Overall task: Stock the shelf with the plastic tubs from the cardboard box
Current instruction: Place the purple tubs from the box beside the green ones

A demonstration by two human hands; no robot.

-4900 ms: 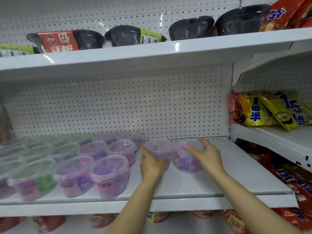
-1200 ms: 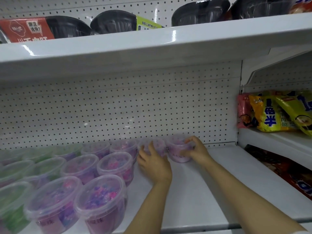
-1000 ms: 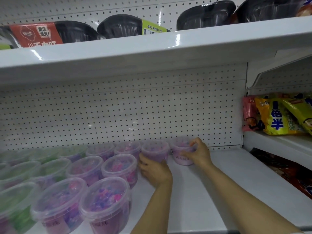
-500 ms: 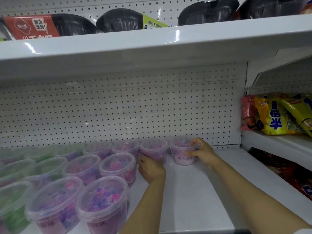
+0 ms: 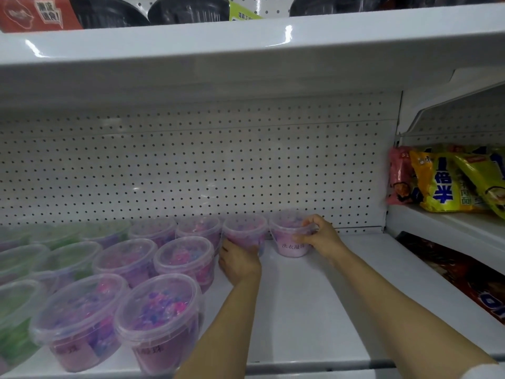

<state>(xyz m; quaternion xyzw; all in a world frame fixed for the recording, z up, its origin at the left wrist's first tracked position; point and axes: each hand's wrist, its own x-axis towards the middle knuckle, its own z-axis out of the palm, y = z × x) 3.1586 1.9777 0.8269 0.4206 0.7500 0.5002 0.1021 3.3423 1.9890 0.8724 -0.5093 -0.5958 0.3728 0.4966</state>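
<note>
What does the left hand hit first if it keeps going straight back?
The left hand already grips a purple tub; right behind that, probably the pegboard, though depth is unclear.

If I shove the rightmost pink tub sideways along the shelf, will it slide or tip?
Probably slide: the tub looks squat and sits flat on the smooth white shelf. It looks full of beads, so likely has some heft. The right hand grips its rim; the thin clear wall may flex.
</note>
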